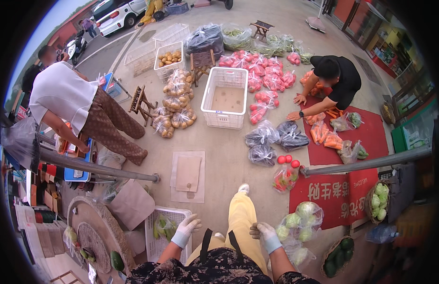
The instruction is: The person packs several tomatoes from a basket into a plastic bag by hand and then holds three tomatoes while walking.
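Note:
My left hand [187, 227], in a whitish knit glove, hangs above the right rim of a white plastic crate [185, 212] that holds a bag of green vegetables [165, 227]. My right hand [262, 232], gloved the same way with a pale blue cuff, is left of the bagged cabbages [294, 220]. Neither hand appears to hold anything. Ahead on the concrete stands a white plastic crate [224, 120] with nothing visible inside. Bagged potatoes [176, 96] lie to its left, bagged tomatoes [263, 71] to its right, and dark plastic bags [263, 136] nearer to me.
A person in black [342, 80] bends over a red mat [368, 135] with bagged carrots [318, 132]. A person in white [63, 92] leans at a table at left. Metal poles [109, 168] cross both sides; a round stone slab [123, 227] and flat cardboard [187, 170] lie nearby.

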A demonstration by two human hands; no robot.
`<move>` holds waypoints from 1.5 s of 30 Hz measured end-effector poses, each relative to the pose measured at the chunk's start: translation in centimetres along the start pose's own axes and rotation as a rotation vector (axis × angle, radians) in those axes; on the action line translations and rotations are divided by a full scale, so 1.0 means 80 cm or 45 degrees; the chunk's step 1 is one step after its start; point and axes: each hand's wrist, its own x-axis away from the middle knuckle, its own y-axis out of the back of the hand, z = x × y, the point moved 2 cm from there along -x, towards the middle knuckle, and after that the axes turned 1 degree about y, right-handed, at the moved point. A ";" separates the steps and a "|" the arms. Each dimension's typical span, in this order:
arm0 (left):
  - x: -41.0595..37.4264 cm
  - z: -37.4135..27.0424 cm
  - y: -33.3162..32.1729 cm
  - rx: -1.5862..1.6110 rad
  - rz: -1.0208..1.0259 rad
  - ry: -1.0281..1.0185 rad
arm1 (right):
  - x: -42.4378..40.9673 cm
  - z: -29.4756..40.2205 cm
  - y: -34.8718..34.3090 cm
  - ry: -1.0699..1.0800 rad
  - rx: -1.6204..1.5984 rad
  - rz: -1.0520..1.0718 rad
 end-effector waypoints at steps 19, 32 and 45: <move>-0.250 -0.311 -0.083 0.100 -0.075 -0.027 | -0.304 0.388 -0.054 0.040 0.055 0.017; -0.431 -0.595 0.017 -0.076 0.129 -0.230 | -0.377 0.535 -0.237 0.293 0.106 -0.057; -0.470 -0.707 0.120 0.364 0.076 -0.398 | -0.447 0.597 -0.371 0.347 0.013 0.001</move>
